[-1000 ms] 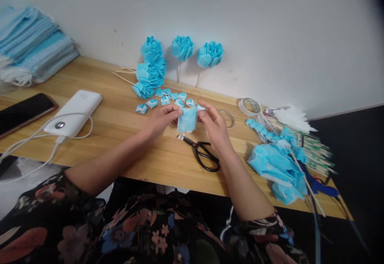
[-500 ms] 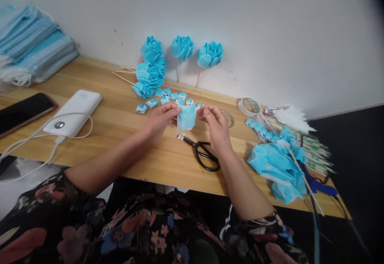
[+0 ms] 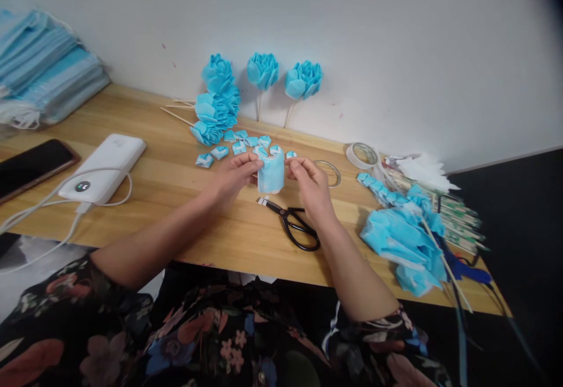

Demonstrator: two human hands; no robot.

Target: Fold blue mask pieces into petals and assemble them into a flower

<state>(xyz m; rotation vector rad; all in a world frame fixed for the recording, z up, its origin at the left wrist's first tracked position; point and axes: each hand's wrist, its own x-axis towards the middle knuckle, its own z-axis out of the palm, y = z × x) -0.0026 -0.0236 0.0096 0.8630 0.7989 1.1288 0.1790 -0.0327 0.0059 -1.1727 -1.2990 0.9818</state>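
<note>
Between my two hands, a small light-blue piece of mask-like fabric [image 3: 271, 176] hangs upright above the table. My left hand [image 3: 235, 177] pinches its left edge between thumb and fingers. At its upper right edge, my right hand [image 3: 311, 184] has thumb and fingertips pressed together on the fabric. Just behind the piece lie several folded blue petals [image 3: 220, 152], some partly covered by it and by my fingers. Black-handled scissors [image 3: 292, 223] rest on the table below my right hand. A thin tape ring [image 3: 329, 173] lies right beside that hand.
Blue fabric flowers on sticks [image 3: 263, 71] lean at the wall, others lying nearby. Left are stacked masks [image 3: 53, 70], a phone [image 3: 37, 167] and a white power bank [image 3: 105, 167]. Right are a tape roll [image 3: 363, 155], crumpled blue fabric [image 3: 400, 240] and a blue glue gun [image 3: 468, 271].
The view has shifted slightly, so everything sits a little further left. Both hands keep hold of the blue fabric piece in nearly the same pose.
</note>
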